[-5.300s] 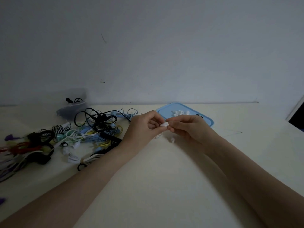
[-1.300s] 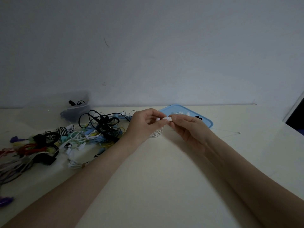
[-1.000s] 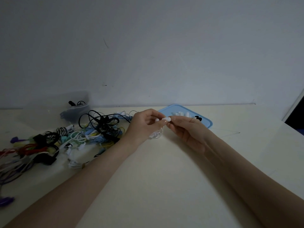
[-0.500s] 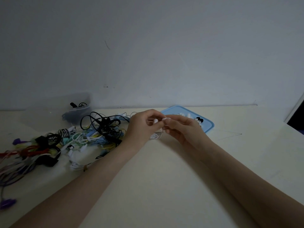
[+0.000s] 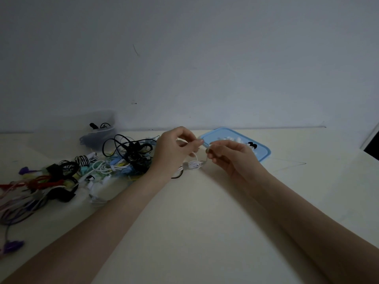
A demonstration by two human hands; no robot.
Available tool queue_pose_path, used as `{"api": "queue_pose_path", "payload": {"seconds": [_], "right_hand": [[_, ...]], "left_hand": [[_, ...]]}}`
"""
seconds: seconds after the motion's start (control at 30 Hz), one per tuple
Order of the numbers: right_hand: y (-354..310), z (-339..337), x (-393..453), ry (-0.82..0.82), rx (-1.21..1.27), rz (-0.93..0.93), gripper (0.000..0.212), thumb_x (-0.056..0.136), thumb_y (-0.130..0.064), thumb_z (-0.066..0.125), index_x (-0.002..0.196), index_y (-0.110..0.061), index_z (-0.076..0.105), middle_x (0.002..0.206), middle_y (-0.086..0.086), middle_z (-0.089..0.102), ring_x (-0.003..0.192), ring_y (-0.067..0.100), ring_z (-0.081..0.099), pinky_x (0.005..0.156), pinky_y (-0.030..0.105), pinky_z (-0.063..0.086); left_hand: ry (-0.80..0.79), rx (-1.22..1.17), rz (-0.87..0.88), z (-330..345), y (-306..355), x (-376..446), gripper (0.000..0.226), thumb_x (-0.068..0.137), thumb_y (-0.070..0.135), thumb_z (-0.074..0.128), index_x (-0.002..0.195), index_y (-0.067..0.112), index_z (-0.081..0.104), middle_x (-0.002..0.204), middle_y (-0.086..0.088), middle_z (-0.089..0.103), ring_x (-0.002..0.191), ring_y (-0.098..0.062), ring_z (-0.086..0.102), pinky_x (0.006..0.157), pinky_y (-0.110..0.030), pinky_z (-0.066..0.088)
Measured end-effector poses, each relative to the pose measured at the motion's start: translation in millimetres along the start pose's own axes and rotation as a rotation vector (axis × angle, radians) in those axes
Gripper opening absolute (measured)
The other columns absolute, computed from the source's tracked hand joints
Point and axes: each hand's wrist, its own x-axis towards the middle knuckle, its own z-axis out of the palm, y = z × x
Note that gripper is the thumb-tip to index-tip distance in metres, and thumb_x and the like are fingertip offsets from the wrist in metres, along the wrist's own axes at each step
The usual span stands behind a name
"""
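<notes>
I am seeing the left hand's fingers (image 5: 196,142) curling in, thumb and forefinger pinching a strand of the coiled white earphone cord (image 5: 193,164). Facing them, the right hand's fingers (image 5: 215,148) are pinching another part of the same cord, at a small pale piece I cannot make out. The 2 pinches are sitting just beside each other, raised above the worktop (image 5: 205,222).

The coil itself is hanging below and between the 2 hands, low over the worktop; I cannot tell whether it is touching the surface. The left hand (image 5: 172,152) is coming in from the lower left, the right hand (image 5: 233,157) from the lower right, both forearms bare.

Just behind the right hand, a blue lid (image 5: 263,152) is lying flat, carrying a cluster of white ear tips (image 5: 229,138) and 1 black ear tip (image 5: 251,144). Left of the left hand, a tangle of earphones (image 5: 127,156) in black, white, blue, green and red is spreading toward the edge of the view. Behind it, a clear tub (image 5: 98,136) is standing against the wall (image 5: 184,58).
</notes>
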Motion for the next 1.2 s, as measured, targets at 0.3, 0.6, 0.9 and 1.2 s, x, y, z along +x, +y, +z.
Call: {"api": "queue_pose_path", "payload": {"seconds": [0.3, 0.6, 0.9, 1.2], "right_hand": [[-13, 19, -4, -0.215, -0.574, -0.059, 0.010, 0.085, -0.008, 0.064, 0.095, -0.007, 0.067, 0.056, 0.003, 0.049, 0.052, 0.014, 0.041, 0.053, 0.019, 0.036], [-39, 50, 13, -0.030, -0.350, -0.164, 0.007, 0.084, -0.001, 0.059, 0.078, 0.002, 0.063, 0.055, 0.005, 0.047, 0.048, 0.013, 0.039, 0.045, 0.018, 0.031], [-59, 160, 59, -0.271, -0.127, -0.182, 0.006, 0.087, -0.005, 0.059, 0.089, 0.000, 0.061, 0.073, 0.011, 0.052, 0.065, 0.019, 0.056, 0.062, 0.022, 0.053], [-14, 247, 122, -0.302, -0.080, -0.141, 0.006, 0.086, -0.003, 0.061, 0.080, -0.001, 0.062, 0.071, 0.009, 0.057, 0.069, 0.021, 0.060, 0.070, 0.025, 0.057]], "left_hand": [[-0.017, 0.038, 0.046, -4, 29, 16, 0.013, 0.077, 0.016, 0.074, 0.073, 0.015, 0.062, 0.070, 0.001, 0.067, 0.055, -0.011, 0.064, 0.054, -0.022, 0.051], [-0.145, 0.173, 0.042, -52, 28, 4, 0.014, 0.091, 0.020, 0.057, 0.105, 0.020, 0.059, 0.107, 0.005, 0.063, 0.095, -0.009, 0.063, 0.080, -0.013, 0.049], [-0.051, 0.180, -0.115, -137, 31, 19, 0.020, 0.087, 0.014, 0.062, 0.101, 0.023, 0.052, 0.095, 0.005, 0.064, 0.087, -0.011, 0.064, 0.081, -0.027, 0.049], [0.267, 0.211, -0.278, -228, 6, 54, 0.025, 0.083, 0.004, 0.065, 0.106, 0.011, 0.059, 0.082, -0.005, 0.065, 0.070, -0.011, 0.061, 0.071, -0.022, 0.044]]}}
